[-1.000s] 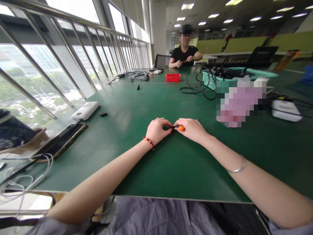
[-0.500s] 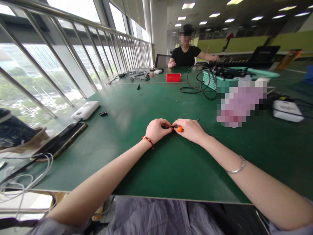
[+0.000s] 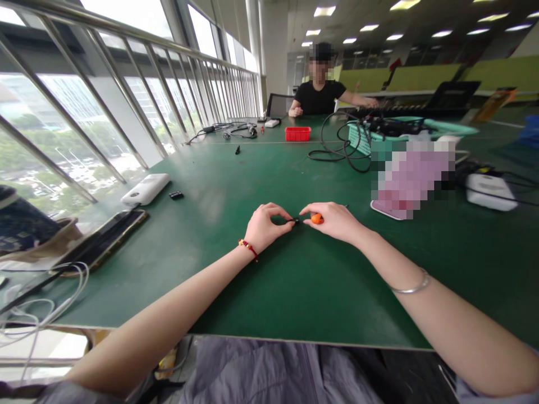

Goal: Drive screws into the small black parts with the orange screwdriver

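Note:
My left hand (image 3: 267, 227), with a red beaded bracelet at its wrist, pinches a small black piece (image 3: 296, 221) between thumb and fingertips, just above the green table. What kind of piece it is I cannot make out. Close by on the right, my right hand (image 3: 334, 223) curls around an orange-handled screwdriver (image 3: 317, 219). The rounded orange end points toward my left hand, and a thin tip shows past the far side of the hand. A small gap separates the right fingertips from the black piece.
A white device (image 3: 146, 189), a small black block (image 3: 176, 195) and a phone (image 3: 103, 241) lie left. Farther off are a red tray (image 3: 297, 133), a teal basket (image 3: 357, 140) with cables and a seated person (image 3: 320, 98). A pink pixelated item (image 3: 415, 177) lies right.
My hands have moved apart: the right hand has shifted slightly right with the orange-handled screwdriver, letting go of the black piece. It stays in my left fingertips.

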Demonstrator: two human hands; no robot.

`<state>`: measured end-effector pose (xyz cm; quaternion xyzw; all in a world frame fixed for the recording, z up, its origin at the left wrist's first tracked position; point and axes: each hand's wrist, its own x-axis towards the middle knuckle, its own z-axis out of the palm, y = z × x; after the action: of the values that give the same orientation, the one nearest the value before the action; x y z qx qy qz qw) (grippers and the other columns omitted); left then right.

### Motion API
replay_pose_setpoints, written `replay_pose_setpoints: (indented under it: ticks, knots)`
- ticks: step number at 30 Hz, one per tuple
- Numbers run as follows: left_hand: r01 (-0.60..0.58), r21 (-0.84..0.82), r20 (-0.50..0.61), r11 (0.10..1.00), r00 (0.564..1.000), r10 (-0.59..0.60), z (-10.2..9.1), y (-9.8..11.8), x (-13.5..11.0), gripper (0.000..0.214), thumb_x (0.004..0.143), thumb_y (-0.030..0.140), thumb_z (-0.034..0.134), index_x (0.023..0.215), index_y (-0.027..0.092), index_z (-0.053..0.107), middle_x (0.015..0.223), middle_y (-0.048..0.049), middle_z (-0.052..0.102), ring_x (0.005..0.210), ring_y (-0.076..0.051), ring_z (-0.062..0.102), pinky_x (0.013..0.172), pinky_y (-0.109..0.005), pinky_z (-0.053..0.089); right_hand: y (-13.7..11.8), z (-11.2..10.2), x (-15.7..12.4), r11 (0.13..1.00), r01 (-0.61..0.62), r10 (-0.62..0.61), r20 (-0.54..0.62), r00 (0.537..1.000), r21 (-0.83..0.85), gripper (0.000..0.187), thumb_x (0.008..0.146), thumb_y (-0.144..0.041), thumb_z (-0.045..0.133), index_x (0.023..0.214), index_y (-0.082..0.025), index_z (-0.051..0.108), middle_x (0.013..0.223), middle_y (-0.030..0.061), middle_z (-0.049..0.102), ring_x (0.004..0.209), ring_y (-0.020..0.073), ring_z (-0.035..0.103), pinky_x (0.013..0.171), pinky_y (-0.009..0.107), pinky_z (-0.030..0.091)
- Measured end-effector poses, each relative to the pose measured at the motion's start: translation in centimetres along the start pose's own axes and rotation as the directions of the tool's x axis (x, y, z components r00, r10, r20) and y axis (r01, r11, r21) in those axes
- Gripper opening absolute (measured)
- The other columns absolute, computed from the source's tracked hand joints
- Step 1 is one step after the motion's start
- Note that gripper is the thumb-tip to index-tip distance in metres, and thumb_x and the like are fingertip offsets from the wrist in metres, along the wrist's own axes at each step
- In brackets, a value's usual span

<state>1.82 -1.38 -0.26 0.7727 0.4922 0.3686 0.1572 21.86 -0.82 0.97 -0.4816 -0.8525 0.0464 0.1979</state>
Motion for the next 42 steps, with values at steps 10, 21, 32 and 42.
replay_pose_setpoints:
  ticks: [10,21,32,42]
  knots:
    - [-0.066,0.041,-0.006,0.997,0.998,0.066,0.1,0.3,0.0,0.01,0.071,0.029,0.067,0.074,0.021,0.071,0.086,-0.0012,0.068,0.086,-0.018,0.059,0.088,-0.034,0.044,-0.6,0.2,0.1,0.996,0.043,-0.039,-0.045,0.998,0.079,0.016,0.079,-0.033,0.057,0.09,-0.027,0.068,0.092,-0.0029,0.072,0.083,0.0163,0.065,0.068,0.025,0.043]
    - [-0.163,0.212,0.088,0.964,0.985,0.148,0.3,0.3,0.1,0.01,0.071,0.029,0.064,0.075,0.023,0.07,0.091,-0.0006,0.069,0.091,-0.02,0.055,0.085,-0.033,0.044,-0.6,0.2,0.1,0.999,0.04,-0.04,-0.003,0.999,0.016,0.017,0.078,-0.034,0.057,0.089,-0.028,0.068,0.09,-0.0026,0.072,0.083,0.0176,0.065,0.066,0.025,0.043]
    - [-0.084,0.288,0.081,0.954,0.995,0.063,-3.2,-2.6,0.1,0.011,0.07,0.03,0.063,0.072,0.023,0.07,0.088,-0.0003,0.07,0.09,-0.02,0.057,0.087,-0.032,0.045,-0.3,-0.1,0.0,0.999,-0.037,0.035,-0.121,0.992,-0.017,0.02,0.078,-0.034,0.056,0.092,-0.026,0.068,0.079,-0.0004,0.07,0.069,0.0158,0.064,0.059,0.024,0.04]
    - [0.149,0.592,-0.037,0.792,0.987,-0.158,-15.0,-10.2,-2.9,0.029,0.07,0.046,0.06,0.078,0.021,0.072,0.096,-0.0012,0.071,0.106,-0.024,0.051,0.099,-0.035,0.036,-0.3,0.5,0.0,1.0,-0.02,0.02,-0.059,0.998,-0.006,0.019,0.078,-0.033,0.056,0.09,-0.027,0.069,0.079,-0.0019,0.07,0.07,0.015,0.064,0.061,0.024,0.041]
